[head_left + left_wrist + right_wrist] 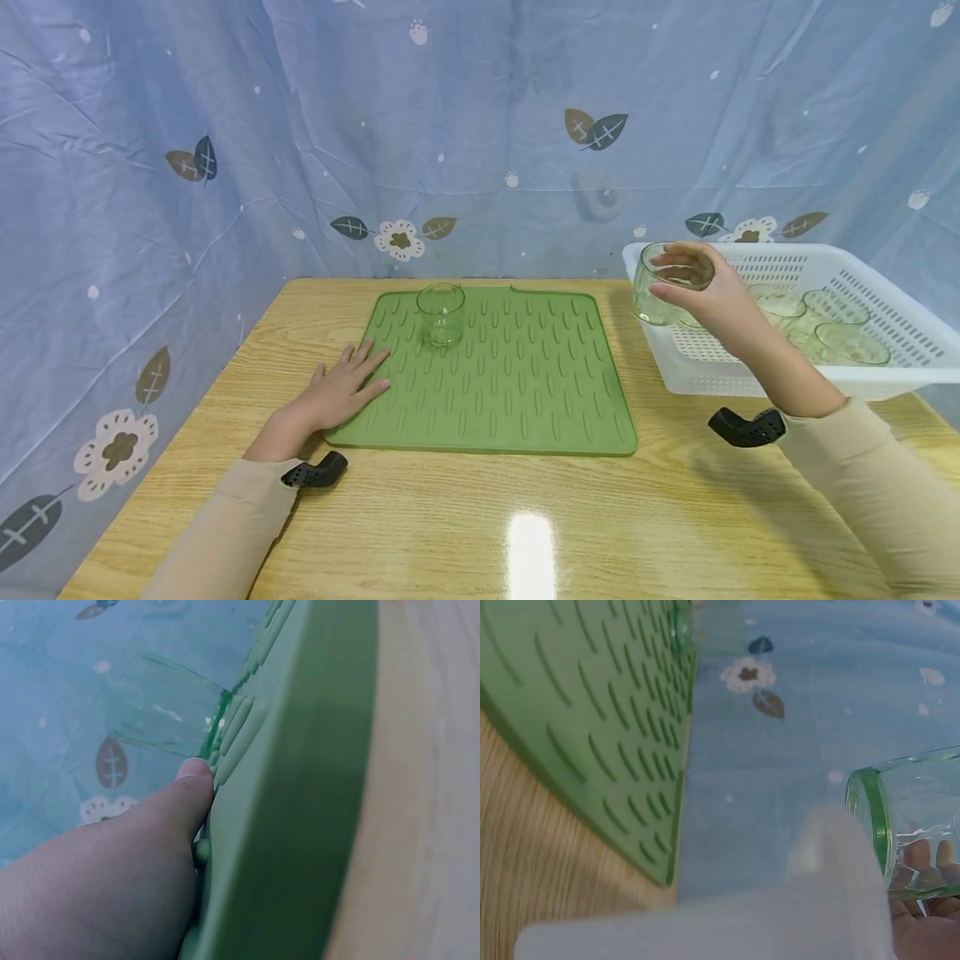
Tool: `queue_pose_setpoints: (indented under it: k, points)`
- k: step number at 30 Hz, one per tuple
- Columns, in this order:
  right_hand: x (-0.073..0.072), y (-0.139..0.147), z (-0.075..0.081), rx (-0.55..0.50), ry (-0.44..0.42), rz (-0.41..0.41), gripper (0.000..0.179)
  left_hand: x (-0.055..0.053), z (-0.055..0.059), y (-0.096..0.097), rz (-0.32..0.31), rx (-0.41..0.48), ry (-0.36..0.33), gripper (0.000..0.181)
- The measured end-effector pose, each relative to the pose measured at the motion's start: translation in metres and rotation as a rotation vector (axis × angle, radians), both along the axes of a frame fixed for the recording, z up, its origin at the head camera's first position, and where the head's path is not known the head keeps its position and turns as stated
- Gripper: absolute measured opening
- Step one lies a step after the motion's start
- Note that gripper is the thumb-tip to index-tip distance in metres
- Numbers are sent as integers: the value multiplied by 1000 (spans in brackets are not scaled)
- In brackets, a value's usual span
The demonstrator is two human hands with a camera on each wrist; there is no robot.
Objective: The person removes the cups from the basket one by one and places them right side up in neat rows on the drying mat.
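Note:
My right hand [708, 287] grips a clear, green-tinted drinking glass [651, 292] by its side, above the left end of a white plastic basket [930, 325]. In the right wrist view the held glass [911, 817] shows its thick green base, with fingers behind it. Several similar glasses [851, 343] sit inside the basket. My left hand [337, 396] lies with fingers spread on the left edge of a green ridged mat [510, 375]. One glass [441, 315] stands upright on the mat, beyond the left fingertips; the left wrist view shows this glass [172, 705] past the thumb.
The mat lies on a wooden table [420, 517], left of the basket. A blue curtain [480, 150] with printed flowers hangs behind and along the left side. The basket's white rim [840, 877] fills the lower part of the right wrist view.

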State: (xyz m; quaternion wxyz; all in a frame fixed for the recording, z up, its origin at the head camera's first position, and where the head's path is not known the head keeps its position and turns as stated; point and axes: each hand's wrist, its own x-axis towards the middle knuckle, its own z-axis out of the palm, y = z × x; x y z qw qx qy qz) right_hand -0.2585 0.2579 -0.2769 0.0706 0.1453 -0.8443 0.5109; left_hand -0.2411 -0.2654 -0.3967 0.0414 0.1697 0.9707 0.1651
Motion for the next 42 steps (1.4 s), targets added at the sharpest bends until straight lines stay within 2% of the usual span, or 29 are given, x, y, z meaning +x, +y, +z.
queue_pose_setpoints:
  k: [9,19,24,31,42]
  points:
    - [-6,-28,-2,-18,-14,59,67,0,1,1,-2,-2,-3,69]
    - [-8,-70,-1,-137,-39,123,69,2,4,1,6,-2,-15,70]
    - [-10,-85,-5,-163,-39,148,69,1,3,1,3,-3,-11,70]
    - [-19,-105,-16,-200,-53,192,68,1,1,0,1,-6,-7,70]
    - [-30,-131,-24,-189,-87,198,72,0,1,0,6,-5,-20,70]
